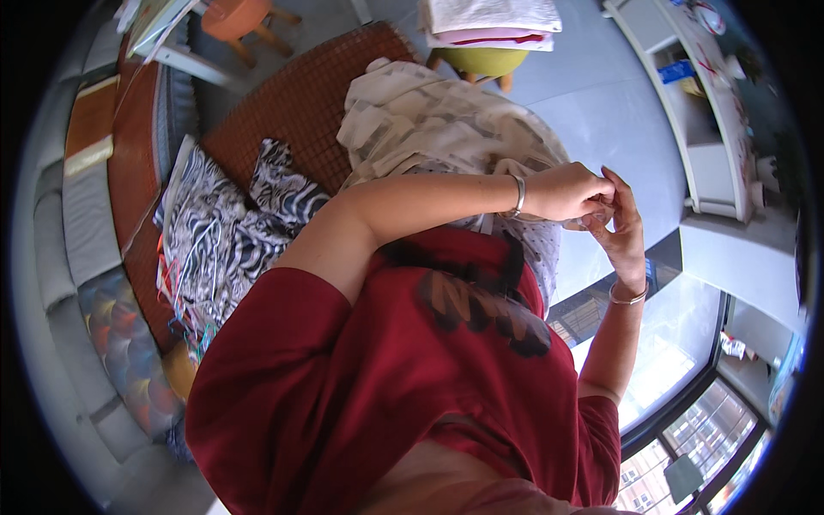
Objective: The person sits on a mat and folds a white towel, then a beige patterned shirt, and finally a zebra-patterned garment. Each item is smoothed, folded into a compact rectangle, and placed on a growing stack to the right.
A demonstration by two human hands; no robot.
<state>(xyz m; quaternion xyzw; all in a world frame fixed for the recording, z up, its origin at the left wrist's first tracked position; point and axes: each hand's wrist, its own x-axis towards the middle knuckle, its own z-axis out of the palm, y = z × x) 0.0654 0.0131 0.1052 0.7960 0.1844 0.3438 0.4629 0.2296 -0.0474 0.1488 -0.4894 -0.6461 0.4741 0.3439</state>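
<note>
My left hand (566,191), a bangle on its wrist, reaches across in front of my body with its fingers curled. They are closed on a small bunch of the beige cloth with grey patches (444,109). Facing it from the right is my right hand (619,235), also with a bangle. Its thumb and fingertips meet the left fingers at the bunched bit of cloth; what exactly lies between the fingertips is partly hidden. The rest of the cloth spreads in folds over my lap and forward. Beneath it shows a pale dotted fabric (542,257).
Left of me lies a black-and-white patterned cloth (206,238) with loose coloured cords (193,322), on a reddish-brown mat (283,96). Ahead stands a green stool (486,61) bearing folded cloths (492,19). A white shelf unit (711,174) is at right, a grey sofa (58,244) at left.
</note>
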